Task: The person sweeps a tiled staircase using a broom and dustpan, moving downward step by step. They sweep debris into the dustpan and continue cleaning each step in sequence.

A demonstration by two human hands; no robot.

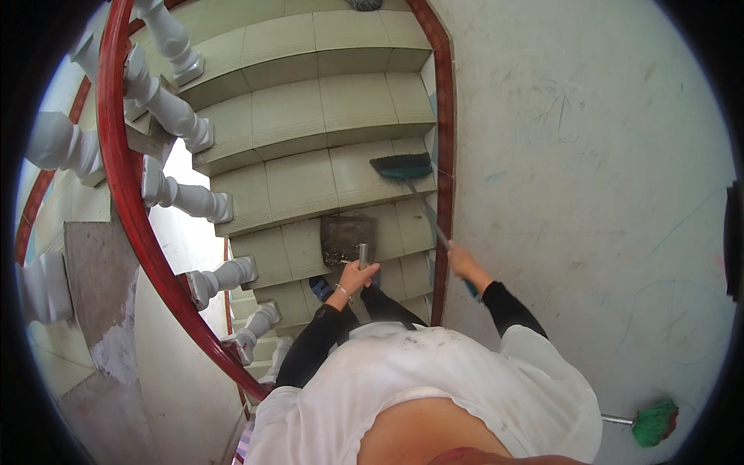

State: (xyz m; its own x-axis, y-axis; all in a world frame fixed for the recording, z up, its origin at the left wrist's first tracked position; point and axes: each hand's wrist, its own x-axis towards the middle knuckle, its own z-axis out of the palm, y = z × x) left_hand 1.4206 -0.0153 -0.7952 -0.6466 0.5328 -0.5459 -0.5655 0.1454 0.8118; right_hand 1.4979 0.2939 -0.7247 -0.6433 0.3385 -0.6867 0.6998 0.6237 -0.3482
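My left hand (356, 278) grips the metal handle of a long-handled dustpan (349, 232). The dark pan lies on a tiled stair tread below that hand, with pale bits of debris near its lower edge. On the right, my right hand (463, 264) is closed around the grey handle of a broom (402, 167). The broom's green head with dark bristles rests on the tread above the pan, near the wall side of the stair. A blue slipper (321, 288) shows on my foot below the dustpan.
Tiled steps (290, 116) rise ahead. A red handrail (125, 168) with white balusters (192, 197) curves along the left, beside an opening. A scuffed wall (558, 192) with red skirting (444, 116) bounds the right. A green brush head (654, 423) is at lower right; something grey and fluffy (365, 4) lies on top.
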